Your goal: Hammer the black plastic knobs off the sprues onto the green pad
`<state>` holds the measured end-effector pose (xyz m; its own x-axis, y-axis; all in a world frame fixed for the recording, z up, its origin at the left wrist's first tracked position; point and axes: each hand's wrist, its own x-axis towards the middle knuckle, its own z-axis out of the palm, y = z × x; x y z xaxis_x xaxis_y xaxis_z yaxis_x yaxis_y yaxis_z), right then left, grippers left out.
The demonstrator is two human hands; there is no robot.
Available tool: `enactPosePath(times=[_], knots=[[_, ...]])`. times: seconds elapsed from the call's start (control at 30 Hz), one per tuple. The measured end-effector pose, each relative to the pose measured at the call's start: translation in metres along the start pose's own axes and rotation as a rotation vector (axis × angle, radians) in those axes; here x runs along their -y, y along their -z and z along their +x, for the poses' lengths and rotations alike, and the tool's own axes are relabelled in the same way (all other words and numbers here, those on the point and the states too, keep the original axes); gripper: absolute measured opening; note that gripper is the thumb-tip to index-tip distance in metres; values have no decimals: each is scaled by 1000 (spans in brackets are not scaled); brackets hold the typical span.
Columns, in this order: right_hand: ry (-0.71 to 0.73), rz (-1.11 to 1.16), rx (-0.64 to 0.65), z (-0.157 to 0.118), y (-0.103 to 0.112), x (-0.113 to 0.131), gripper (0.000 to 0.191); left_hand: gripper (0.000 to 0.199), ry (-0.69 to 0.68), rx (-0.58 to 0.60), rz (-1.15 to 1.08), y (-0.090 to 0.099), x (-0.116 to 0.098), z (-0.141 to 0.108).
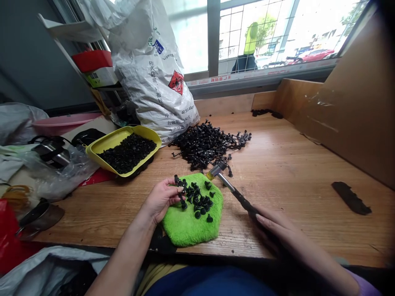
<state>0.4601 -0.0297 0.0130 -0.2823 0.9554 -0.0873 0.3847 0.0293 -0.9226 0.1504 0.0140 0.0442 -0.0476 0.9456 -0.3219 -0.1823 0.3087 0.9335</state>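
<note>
My right hand [271, 230] is closed round the dark handle of a small hammer [231, 187], whose yellow-tipped head is at the upper right edge of a green cloth pad [193, 232]. My left hand [163, 199] pinches black plastic clips [182, 201] over the left side of the pad. Several loose black clips [202, 204] lie scattered on the pad. Behind it a large heap of black clip pieces [205, 144], some seemingly joined together, spreads on the wooden table. The hammer is held tilted, its head apart from the clips on the pad.
A yellow scoop-shaped tray [123, 132] of small black parts stands at the left. Behind the heap rises a big white sack [148, 78]. A metal cup [43, 216] sits near the left edge, a dark strip [351, 198] lies at the right, and a cardboard panel [348, 98] borders the table.
</note>
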Motion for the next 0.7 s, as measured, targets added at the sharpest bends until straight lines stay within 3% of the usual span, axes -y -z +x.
enactPosePath(times=[0.27,0.47,0.7], knots=[[25,-63,0,-2,-3,0,40,24,-9,-14,31,-2,3,1],[104,-301,7,-6,-3,8,39,24,-8,-62,65,-5,3,0],[344,-626,13,12,-14,38,22,27,-64,-76,98,-6,4,2]])
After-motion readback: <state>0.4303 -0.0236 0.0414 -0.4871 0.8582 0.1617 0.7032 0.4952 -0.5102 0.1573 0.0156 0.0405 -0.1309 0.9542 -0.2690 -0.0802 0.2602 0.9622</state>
